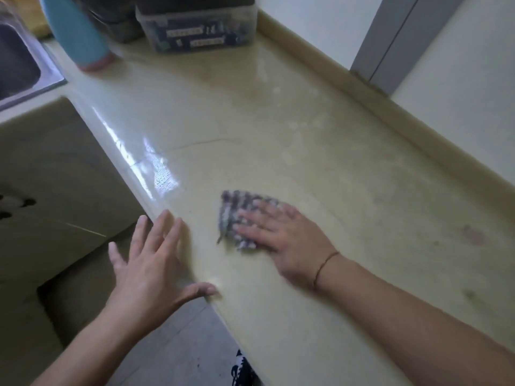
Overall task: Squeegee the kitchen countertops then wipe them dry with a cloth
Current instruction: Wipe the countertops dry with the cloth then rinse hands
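Observation:
A small checked purple-and-white cloth (237,210) lies flat on the cream countertop (306,140). My right hand (281,240) presses down on the cloth with straight, spread fingers, and the hand looks motion-blurred. My left hand (150,263) is open with fingers spread at the counter's front edge, its thumb touching the edge. The counter shows a shiny wet patch near the front edge, to the left of the cloth. No squeegee is in view.
A teal bottle with a pink base (80,34) stands at the back left, next to clear plastic storage boxes (200,26). A steel sink (19,65) sits at the far left. A raised backsplash (376,107) runs along the wall. Cabinet fronts (55,176) lie below the edge.

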The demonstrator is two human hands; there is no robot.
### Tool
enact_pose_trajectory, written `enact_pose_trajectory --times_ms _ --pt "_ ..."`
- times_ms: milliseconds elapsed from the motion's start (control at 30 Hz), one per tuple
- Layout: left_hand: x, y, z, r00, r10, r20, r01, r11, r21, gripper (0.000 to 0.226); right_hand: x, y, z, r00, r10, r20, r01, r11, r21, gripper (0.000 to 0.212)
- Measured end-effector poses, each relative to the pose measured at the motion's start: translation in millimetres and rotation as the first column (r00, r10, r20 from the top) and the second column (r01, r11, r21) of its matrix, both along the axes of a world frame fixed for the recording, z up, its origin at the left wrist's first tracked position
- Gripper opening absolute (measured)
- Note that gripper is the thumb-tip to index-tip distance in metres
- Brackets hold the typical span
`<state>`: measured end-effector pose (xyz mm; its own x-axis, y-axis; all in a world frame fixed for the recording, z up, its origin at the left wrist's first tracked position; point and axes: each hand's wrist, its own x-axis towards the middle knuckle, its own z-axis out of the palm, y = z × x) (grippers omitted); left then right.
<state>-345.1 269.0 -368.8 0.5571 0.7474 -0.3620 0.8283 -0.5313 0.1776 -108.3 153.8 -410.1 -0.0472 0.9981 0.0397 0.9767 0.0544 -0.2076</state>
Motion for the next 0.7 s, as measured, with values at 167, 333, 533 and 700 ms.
enact_pose_trajectory --times_ms 167,333,533,700 --pt "7.3 -6.1 -1.2 0.999 0.011 0.037 -0.010 1.000 -0.030 0.142 187.2 -33.5 8.0 0.820 -0.568 -0.077 0.565 0.823 -0.051 0.049" --pt "7.7 -27.6 -0.1 0.999 -0.020 0.026 0.021 0.999 -0.038 0.135 221.9 -38.9 4.4 0.657 -0.750 -0.076 0.741 0.661 -0.116 0.046" --pt "9.7 -63.9 0.5 0.999 -0.039 -0.014 0.037 0.995 -0.096 0.145 10.3 -46.4 14.6 0.893 -0.408 -0.191 0.418 0.908 0.012 0.053" --pt "2.7 -97.2 5.9 0.989 -0.126 -0.084 0.114 0.984 -0.138 0.154 -126.7 -107.6 9.7 0.995 0.042 -0.092 -0.048 0.996 -0.071 0.053"
